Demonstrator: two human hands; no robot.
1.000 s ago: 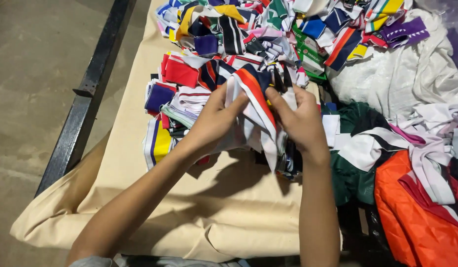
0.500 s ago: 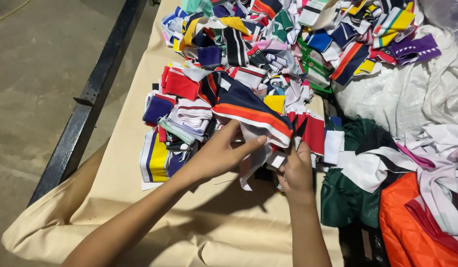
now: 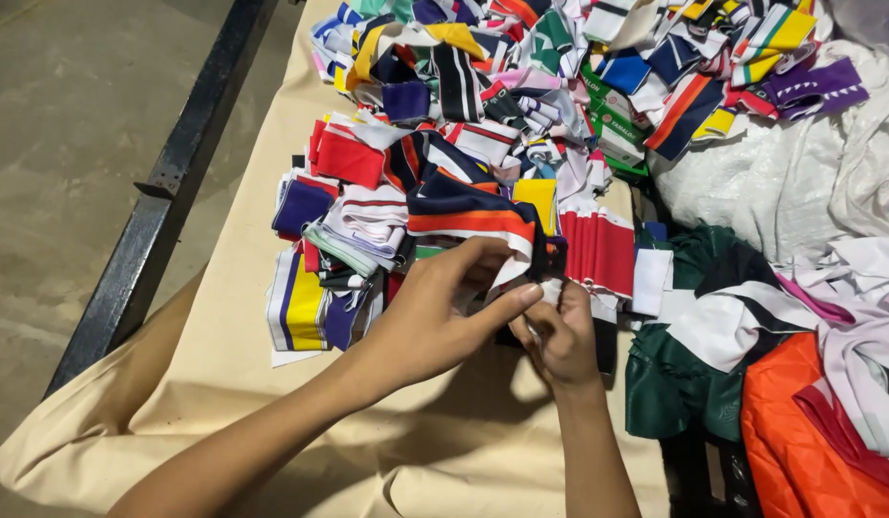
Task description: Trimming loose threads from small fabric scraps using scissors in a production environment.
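Left hand (image 3: 421,321) has its fingers curled under a navy fabric strip with orange and white bands (image 3: 468,213), thumb and forefinger closed on its near edge; right hand (image 3: 560,336) is clenched just beside it, pinching the same strip's lower end; strip lies on the near edge of the heap of multicoloured striped cloth pieces (image 3: 483,105); beige cloth-covered table (image 3: 224,374) beneath the heap; orange quilted fabric (image 3: 799,451) well right of it.

Striped fabric collar piece (image 3: 468,219): navy with orange and white bands, folded, lying atop the mixed scrap pile on beige cloth, near edge pinched.
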